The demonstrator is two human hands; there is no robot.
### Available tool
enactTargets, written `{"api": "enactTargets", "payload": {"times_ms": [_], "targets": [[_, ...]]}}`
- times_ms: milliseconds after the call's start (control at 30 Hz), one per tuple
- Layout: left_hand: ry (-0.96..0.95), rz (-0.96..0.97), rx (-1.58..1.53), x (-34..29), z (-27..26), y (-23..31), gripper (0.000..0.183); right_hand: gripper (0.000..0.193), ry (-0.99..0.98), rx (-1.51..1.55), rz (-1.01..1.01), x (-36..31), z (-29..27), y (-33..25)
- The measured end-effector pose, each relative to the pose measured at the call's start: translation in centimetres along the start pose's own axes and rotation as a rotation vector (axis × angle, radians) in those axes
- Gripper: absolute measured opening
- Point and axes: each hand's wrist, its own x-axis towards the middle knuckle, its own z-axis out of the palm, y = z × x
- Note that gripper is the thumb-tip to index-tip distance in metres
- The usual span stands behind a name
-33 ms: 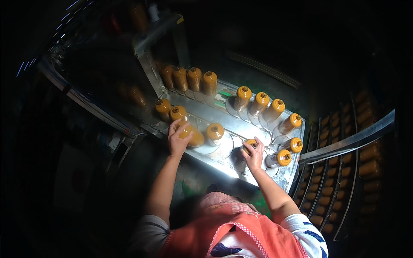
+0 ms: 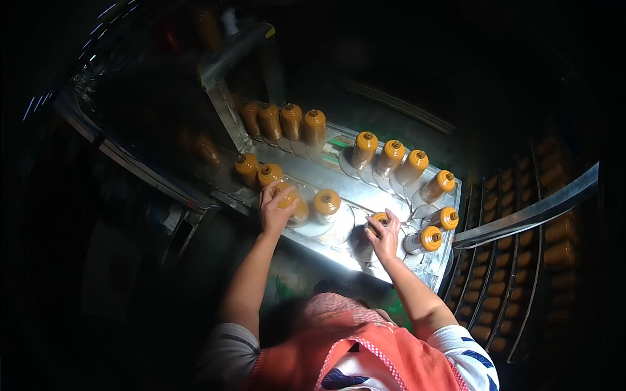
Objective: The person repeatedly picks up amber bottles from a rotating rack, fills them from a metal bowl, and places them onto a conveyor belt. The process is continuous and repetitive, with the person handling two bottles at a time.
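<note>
I look down through the head camera at my left hand (image 2: 272,214), its fingers wrapped round the side of one orange cylinder (image 2: 285,197) near the close edge of a shiny metal surface (image 2: 338,178). My right hand (image 2: 388,242) sits farther right along that edge, with thumb and fingers curled about the top of a second orange cylinder (image 2: 380,217). I can't tell whether either piece is clear of the surface. Between the two hands stands a lone cylinder (image 2: 327,203), touched by neither. Just beyond my left hand I see a pair of cylinders (image 2: 268,173) close together. Along the far side runs a row of four cylinders (image 2: 315,124), then a curved line of six cylinders (image 2: 415,166) bending round the right end. At right, a dark rack (image 2: 533,257) carries many more orange pieces.
</note>
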Motion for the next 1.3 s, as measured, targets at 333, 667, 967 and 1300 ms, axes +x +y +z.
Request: {"api": "enactTargets", "payload": {"times_ms": [333,667,967,1300], "targets": [[-0.192,-0.035,0.179,-3.4,11.2,2.1,0.044,0.047,-0.124,0.071,0.023,-2.6,-10.5,5.2],[0.196,-0.004,0.140,-11.9,15.7,20.1,0.030,0.036,0.404,0.291,0.172,-16.3,-41.9,27.6],[-0.722,0.077,-0.797,-22.3,43.4,56.3,0.024,0.037,0.859,0.203,0.489,-33.3,-63.0,43.7],[-1.016,0.791,-0.741,-24.9,69.2,90.0,0.053,0.050,0.891,-0.137,0.648,-36.9,-75.8,51.8]]}}
